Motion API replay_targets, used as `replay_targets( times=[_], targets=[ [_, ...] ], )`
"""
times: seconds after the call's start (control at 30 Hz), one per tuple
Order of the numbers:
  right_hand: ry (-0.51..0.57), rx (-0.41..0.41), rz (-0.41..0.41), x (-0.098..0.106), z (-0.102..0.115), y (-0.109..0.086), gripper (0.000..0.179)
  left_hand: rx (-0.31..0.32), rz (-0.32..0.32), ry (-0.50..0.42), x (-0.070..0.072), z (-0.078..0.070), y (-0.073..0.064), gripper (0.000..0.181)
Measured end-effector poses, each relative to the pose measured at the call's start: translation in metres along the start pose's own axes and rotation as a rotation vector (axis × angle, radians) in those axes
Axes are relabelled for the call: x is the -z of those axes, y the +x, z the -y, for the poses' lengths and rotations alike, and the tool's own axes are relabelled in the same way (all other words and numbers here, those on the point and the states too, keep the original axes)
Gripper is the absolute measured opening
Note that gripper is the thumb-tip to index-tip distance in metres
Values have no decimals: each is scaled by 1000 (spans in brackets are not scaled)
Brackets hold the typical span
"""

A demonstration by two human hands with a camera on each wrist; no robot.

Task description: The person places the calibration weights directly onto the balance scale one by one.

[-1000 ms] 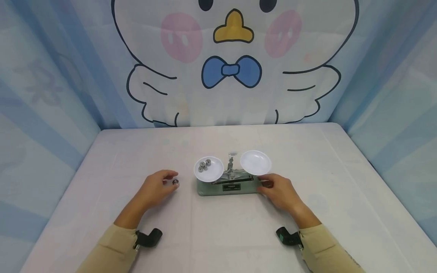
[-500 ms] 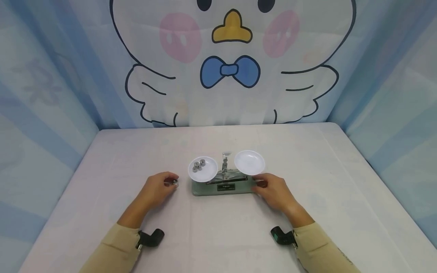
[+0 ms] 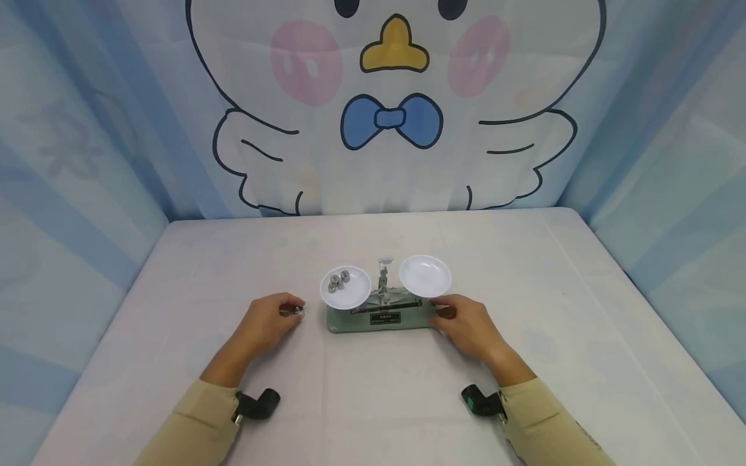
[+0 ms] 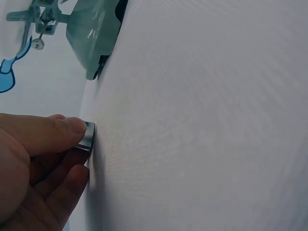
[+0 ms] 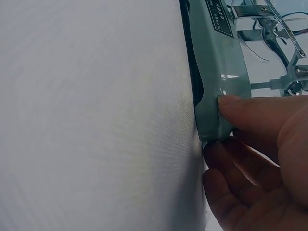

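Note:
A green balance scale [image 3: 350, 321] stands on the table with two white pans. Several small silver metal pieces that look like nuts [image 3: 335, 279] lie in its left pan [image 3: 354, 298], while the right pan [image 3: 425, 276] holds nothing. My left hand [image 3: 263, 325] pinches another shiny metal nut [image 4: 88, 136] between thumb and fingers, low at the tabletop and left of the scale. At the base's right end, my right hand [image 3: 469, 327] grips the scale, thumb [image 5: 228, 103] on the front face and fingertips around the end.
A white cloth covers the table [image 3: 373, 401]. Behind it hangs a curtain [image 3: 393, 181] with a cartoon bird, and pale blue curtains flank both sides. A black camera [image 3: 259, 404] is strapped at each wrist.
The scale has slid slightly left together with my right hand. My left fingers have closed on the nut beside them. Over the last half second almost nothing moves.

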State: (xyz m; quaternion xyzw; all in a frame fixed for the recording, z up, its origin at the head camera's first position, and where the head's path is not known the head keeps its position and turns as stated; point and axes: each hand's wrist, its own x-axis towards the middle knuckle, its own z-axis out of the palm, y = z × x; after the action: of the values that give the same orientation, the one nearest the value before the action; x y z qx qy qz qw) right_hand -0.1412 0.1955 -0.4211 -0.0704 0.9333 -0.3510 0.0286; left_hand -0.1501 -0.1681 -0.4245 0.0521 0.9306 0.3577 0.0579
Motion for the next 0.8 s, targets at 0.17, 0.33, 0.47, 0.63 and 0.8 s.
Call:
replay_targets(
  times=[0.17, 0.33, 0.47, 0.63, 0.8],
  targets=[
    [-5, 3, 2, 0, 0, 0, 39, -8, 11, 1, 0, 1, 0, 20],
    [-11, 9, -1, -1, -1, 1, 39, -21, 12, 9, -1, 1, 1, 21],
    [-8, 8, -2, -1, -1, 0, 39, -15, 23, 22, -2, -2, -1, 23],
    [-7, 10, -2, -1, -1, 0, 39, 5, 37, 12, -1, -10, -5, 26],
    [-4, 11, -2, -1, -1, 0, 39, -13, 42, 5, 7, -22, -8, 26]
  ],
)
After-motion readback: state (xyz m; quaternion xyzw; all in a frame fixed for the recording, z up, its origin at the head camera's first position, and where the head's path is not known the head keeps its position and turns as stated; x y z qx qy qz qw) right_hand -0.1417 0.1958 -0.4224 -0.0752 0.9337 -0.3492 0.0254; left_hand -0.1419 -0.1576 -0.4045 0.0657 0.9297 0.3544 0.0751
